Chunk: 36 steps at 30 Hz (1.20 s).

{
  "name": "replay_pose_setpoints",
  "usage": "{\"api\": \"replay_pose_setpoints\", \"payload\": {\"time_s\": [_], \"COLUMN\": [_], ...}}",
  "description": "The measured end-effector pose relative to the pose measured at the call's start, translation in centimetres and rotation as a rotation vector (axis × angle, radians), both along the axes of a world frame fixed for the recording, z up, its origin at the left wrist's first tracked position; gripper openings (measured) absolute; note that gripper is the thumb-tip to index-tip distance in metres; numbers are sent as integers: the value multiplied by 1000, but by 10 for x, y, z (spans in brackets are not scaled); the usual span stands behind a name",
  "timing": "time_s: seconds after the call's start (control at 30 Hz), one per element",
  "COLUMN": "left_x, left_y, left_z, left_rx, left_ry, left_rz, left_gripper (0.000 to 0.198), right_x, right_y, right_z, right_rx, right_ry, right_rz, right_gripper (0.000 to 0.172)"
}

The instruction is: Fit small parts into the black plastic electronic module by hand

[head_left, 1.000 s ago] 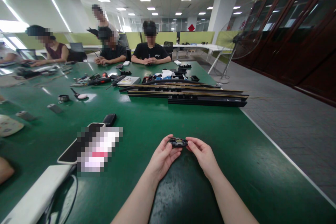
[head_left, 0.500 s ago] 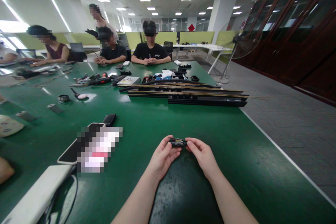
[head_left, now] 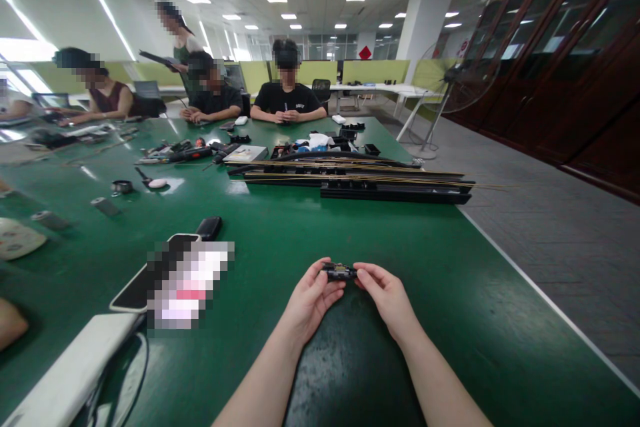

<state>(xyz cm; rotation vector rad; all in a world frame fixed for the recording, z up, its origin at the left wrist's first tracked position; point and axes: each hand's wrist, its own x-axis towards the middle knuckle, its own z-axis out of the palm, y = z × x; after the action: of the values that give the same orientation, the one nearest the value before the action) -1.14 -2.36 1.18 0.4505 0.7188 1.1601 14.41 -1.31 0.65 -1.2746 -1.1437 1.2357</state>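
A small dark cylindrical part point(head_left: 340, 272) with a yellowish patch on its upper side is held level above the green table point(head_left: 280, 233). My left hand point(head_left: 311, 297) pinches its left end between thumb and index finger, the other fingers curled below it. At its right end, the thumb and fingertips of my right hand point(head_left: 383, 290) close on the dark tip. Fine detail of the part is too small to tell.
Long black rails point(head_left: 395, 193) with thin rods lie across the table ahead. On the left are a phone point(head_left: 137, 287), a white box-like object point(head_left: 75, 367), a cable and metal cylinders point(head_left: 105, 206). Several people sit beyond; another stands behind them.
The standing person in the background has shifted to the left, and the dark flat object they hold shows more. My hands and the dark part look the same.
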Motion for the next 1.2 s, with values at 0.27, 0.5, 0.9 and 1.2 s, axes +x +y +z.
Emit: {"api": "replay_pose_setpoints", "payload": {"time_s": [0.27, 0.5, 0.9, 1.2], "left_x": [0, 1, 1, 0], "left_y": [0, 1, 0, 1], "left_z": [-2, -2, 1, -1], "left_rx": [8, -4, -20, -15], "left_ry": [30, 52, 43, 21], "left_rz": [13, 27, 18, 5], "left_gripper": [35, 33, 33, 33], "right_x": [0, 0, 0, -1], "right_y": [-1, -1, -1, -1], "right_z": [0, 2, 4, 4], "right_rx": [5, -4, -11, -7], "right_ry": [0, -10, -10, 0], "right_rz": [-5, -2, -2, 0], "right_gripper": [33, 36, 35, 35]}}
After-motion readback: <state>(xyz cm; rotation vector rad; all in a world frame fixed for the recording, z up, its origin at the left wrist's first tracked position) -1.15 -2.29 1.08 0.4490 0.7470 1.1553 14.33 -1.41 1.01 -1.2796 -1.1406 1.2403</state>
